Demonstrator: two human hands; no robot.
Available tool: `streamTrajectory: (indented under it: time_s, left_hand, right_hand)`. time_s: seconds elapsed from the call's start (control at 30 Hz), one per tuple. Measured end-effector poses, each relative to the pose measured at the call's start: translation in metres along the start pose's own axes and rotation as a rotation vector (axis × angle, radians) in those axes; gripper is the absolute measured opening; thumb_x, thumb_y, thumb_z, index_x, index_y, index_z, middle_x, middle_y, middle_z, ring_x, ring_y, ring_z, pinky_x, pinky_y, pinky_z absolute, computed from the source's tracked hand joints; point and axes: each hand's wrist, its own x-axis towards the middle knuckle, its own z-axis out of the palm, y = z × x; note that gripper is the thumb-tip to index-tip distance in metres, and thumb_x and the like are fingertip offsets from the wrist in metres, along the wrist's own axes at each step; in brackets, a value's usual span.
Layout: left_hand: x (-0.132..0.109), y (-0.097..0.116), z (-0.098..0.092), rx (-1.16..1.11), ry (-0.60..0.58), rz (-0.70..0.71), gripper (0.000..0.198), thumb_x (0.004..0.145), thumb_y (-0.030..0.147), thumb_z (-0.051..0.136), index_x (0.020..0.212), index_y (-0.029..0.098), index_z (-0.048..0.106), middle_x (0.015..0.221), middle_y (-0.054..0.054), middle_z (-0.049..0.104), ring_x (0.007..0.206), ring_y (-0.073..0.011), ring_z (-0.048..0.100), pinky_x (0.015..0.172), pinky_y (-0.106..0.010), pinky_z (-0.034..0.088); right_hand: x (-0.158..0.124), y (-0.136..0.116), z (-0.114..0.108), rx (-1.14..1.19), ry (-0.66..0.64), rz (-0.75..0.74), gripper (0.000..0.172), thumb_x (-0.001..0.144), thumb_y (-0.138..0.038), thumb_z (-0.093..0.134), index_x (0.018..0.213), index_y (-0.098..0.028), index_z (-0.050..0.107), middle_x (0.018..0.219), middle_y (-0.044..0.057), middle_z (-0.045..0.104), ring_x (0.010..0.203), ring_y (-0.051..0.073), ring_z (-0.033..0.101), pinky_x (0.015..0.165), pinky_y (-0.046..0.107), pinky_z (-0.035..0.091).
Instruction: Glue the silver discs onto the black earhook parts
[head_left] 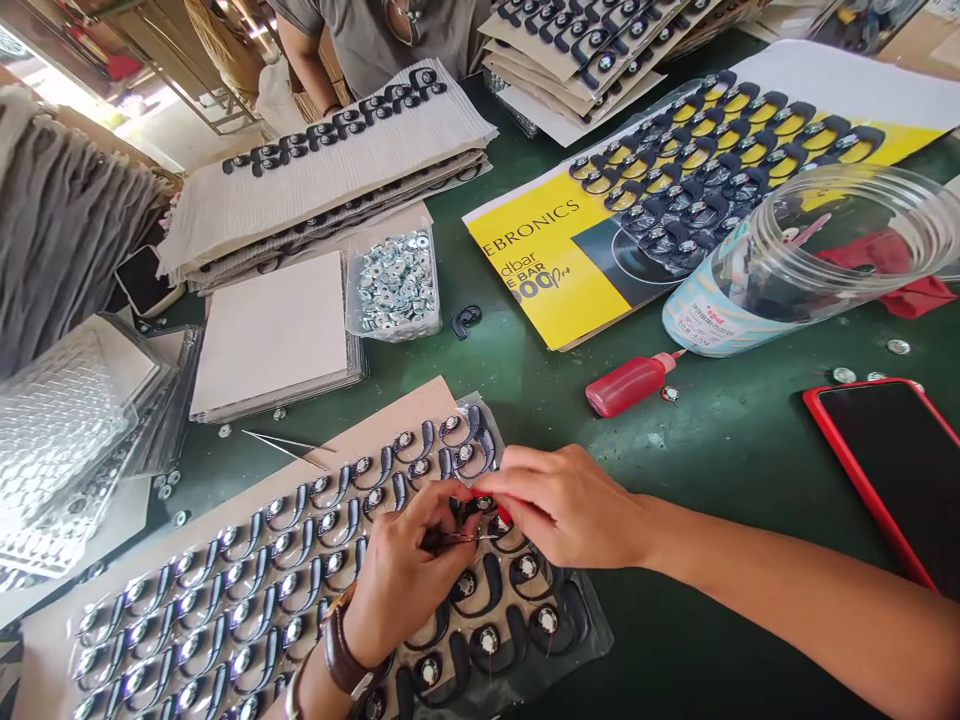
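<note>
Black ear-hook shells (491,592) with round silver drivers (489,640) fill the clear plastic tray (595,632) near on the green worktop (536,395). Over its right part, my left grip (409,562) pinches a thin metal-tipped tool (484,538); my right grip (581,510), just beside, is closed round a small red piece (504,517), mostly hidden. Farther off, a red dropper bottle (624,387) lies right of the tub (422,327) of metal discs (394,280).

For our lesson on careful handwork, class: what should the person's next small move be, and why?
Probably a slight nudge of the left hand, guiding the thin metal tool it holds toward the round part near its tip: the tool points there, and the right hand is close beside it. Whether tool and part already touch is unclear.
</note>
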Motion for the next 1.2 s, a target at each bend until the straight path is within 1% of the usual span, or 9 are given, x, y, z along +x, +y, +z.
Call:
streamTrajectory:
  time_s: [0.1,0.23,0.3,0.53,0.6,0.77,0.87,1.0,1.2]
  left_hand:
    - [0.0,0.0,0.002,0.011,0.037,0.028,0.021,0.08,0.024,0.059,0.101,0.022,0.058,0.056,0.01,0.054,0.048,-0.0065,0.05,0.05,-0.016,0.04]
    - [0.001,-0.001,0.003,0.031,0.067,0.059,0.018,0.082,0.025,0.06,0.1,0.022,0.057,0.055,0.01,0.053,0.046,-0.0059,0.05,0.049,-0.015,0.041]
    - [0.0,-0.001,0.003,0.04,0.071,0.075,0.019,0.082,0.024,0.061,0.1,0.023,0.057,0.056,0.011,0.054,0.046,-0.0056,0.05,0.048,-0.015,0.04]
    - [-0.001,0.0,0.002,0.069,0.126,0.162,0.018,0.081,0.02,0.062,0.098,0.024,0.059,0.064,0.008,0.058,0.054,-0.0073,0.056,0.055,-0.018,0.044]
    - [-0.002,-0.002,0.003,0.072,0.149,0.209,0.016,0.083,0.019,0.06,0.098,0.024,0.059,0.075,0.005,0.063,0.065,-0.009,0.061,0.062,-0.02,0.048]
    - [-0.003,-0.006,0.006,0.075,0.178,0.309,0.019,0.087,0.017,0.056,0.104,0.022,0.057,0.103,0.0,0.068,0.092,-0.012,0.067,0.077,-0.022,0.053]
    - [-0.004,-0.008,0.008,0.104,0.204,0.332,0.023,0.087,0.017,0.056,0.11,0.022,0.056,0.103,0.001,0.071,0.086,-0.0119,0.07,0.074,-0.022,0.056]
    - [-0.005,-0.009,0.011,0.163,0.254,0.354,0.029,0.088,0.019,0.056,0.117,0.022,0.054,0.101,0.002,0.073,0.075,-0.0137,0.072,0.065,-0.024,0.057]
    - [-0.006,-0.007,0.013,0.233,0.281,0.346,0.03,0.087,0.02,0.057,0.117,0.023,0.054,0.098,0.003,0.074,0.069,-0.0146,0.072,0.06,-0.025,0.057]
  right_hand:
    - [-0.001,-0.003,-0.001,-0.035,-0.105,0.012,0.029,0.091,-0.013,0.049,0.111,-0.026,0.066,0.09,-0.001,0.067,0.068,0.014,0.062,0.058,0.026,0.038]
    - [-0.001,-0.005,-0.005,-0.003,-0.149,0.091,0.025,0.089,-0.011,0.05,0.091,-0.024,0.071,0.078,-0.002,0.065,0.068,0.013,0.061,0.058,0.026,0.036]
    - [-0.003,-0.005,-0.007,-0.032,-0.152,0.077,0.023,0.088,-0.011,0.051,0.09,-0.024,0.071,0.077,-0.001,0.065,0.064,0.013,0.06,0.056,0.026,0.034]
    - [-0.002,0.001,-0.002,0.013,0.228,0.043,0.026,0.097,-0.017,0.047,0.118,-0.02,0.062,0.096,0.003,0.066,0.079,0.012,0.064,0.065,0.023,0.042]
    - [0.001,0.004,0.001,-0.065,0.167,-0.008,0.027,0.097,-0.017,0.047,0.12,-0.023,0.061,0.098,0.002,0.065,0.078,0.012,0.064,0.061,0.023,0.041]
    - [0.004,0.004,0.002,-0.448,-0.115,-0.087,0.029,0.093,-0.014,0.048,0.117,-0.021,0.062,0.097,0.003,0.061,0.067,0.013,0.061,0.049,0.027,0.031]
    - [0.002,0.005,0.001,-0.599,-0.187,-0.186,0.031,0.093,-0.01,0.045,0.121,-0.015,0.058,0.098,0.006,0.062,0.067,0.014,0.06,0.049,0.029,0.033]
    - [0.001,0.008,0.001,-0.687,-0.17,-0.315,0.028,0.096,-0.011,0.042,0.119,-0.013,0.058,0.099,0.008,0.064,0.068,0.015,0.059,0.051,0.031,0.034]
    - [0.009,0.011,-0.002,-0.59,-0.224,-0.338,0.024,0.095,-0.009,0.043,0.109,-0.014,0.062,0.098,0.006,0.064,0.074,0.015,0.058,0.057,0.029,0.037]
